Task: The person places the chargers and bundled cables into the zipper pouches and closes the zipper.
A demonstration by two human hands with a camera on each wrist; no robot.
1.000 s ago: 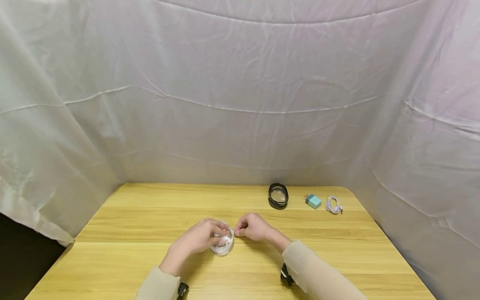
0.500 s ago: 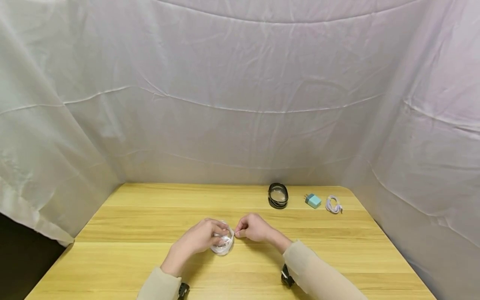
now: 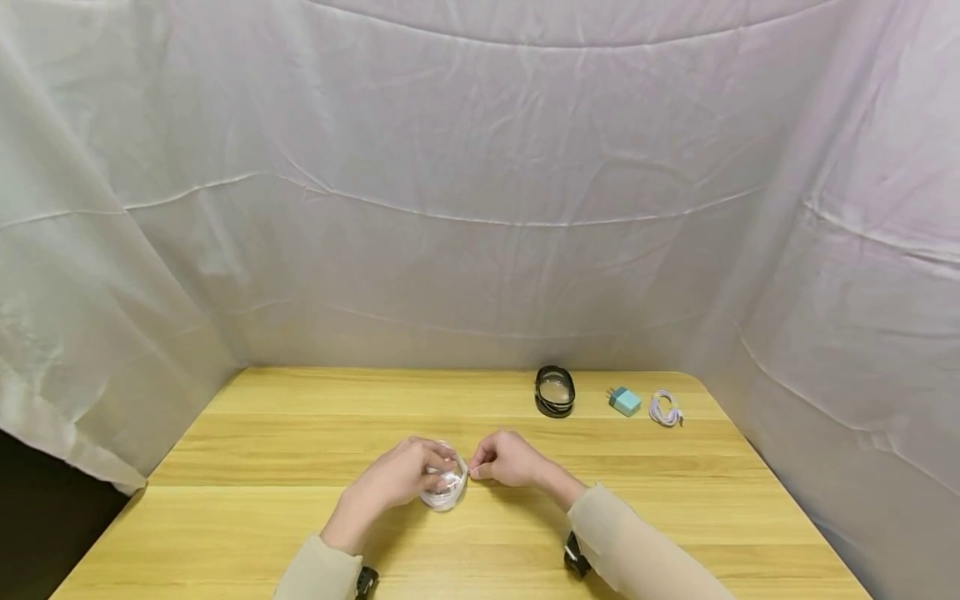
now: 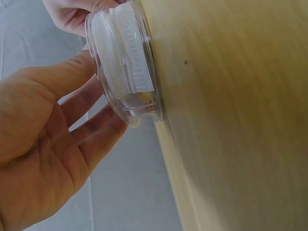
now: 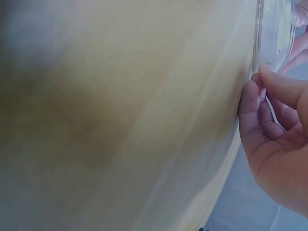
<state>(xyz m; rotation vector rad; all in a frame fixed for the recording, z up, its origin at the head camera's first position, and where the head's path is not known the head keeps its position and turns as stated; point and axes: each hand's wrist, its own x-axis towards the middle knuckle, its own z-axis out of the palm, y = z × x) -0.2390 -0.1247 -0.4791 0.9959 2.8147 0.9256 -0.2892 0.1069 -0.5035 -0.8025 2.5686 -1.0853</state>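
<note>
A small round clear case [image 3: 452,497] with a white zipper around its side lies on the wooden table. My left hand [image 3: 401,475] grips it from above and the left, its fingers over the clear top. In the left wrist view my thumb and fingers hold the edge of the clear case [image 4: 108,62], and the zipper teeth [image 4: 127,67] show along the white band. My right hand [image 3: 512,460] is at the case's right side, thumb and forefinger pinched together at the zipper. The zipper pull between these fingertips [image 5: 263,72] is mostly hidden.
Toward the back right lie a black-rimmed clear round case [image 3: 554,410], a light blue plug charger [image 3: 625,402] and a coiled pale purple cable [image 3: 664,410]. Grey cloth [image 3: 480,275] hangs along the table's back and sides. Bare wood [image 3: 300,433] stretches left of the hands.
My right fingertips have shifted very slightly toward me along the case's right side. The left hand and the case stay where they were.
</note>
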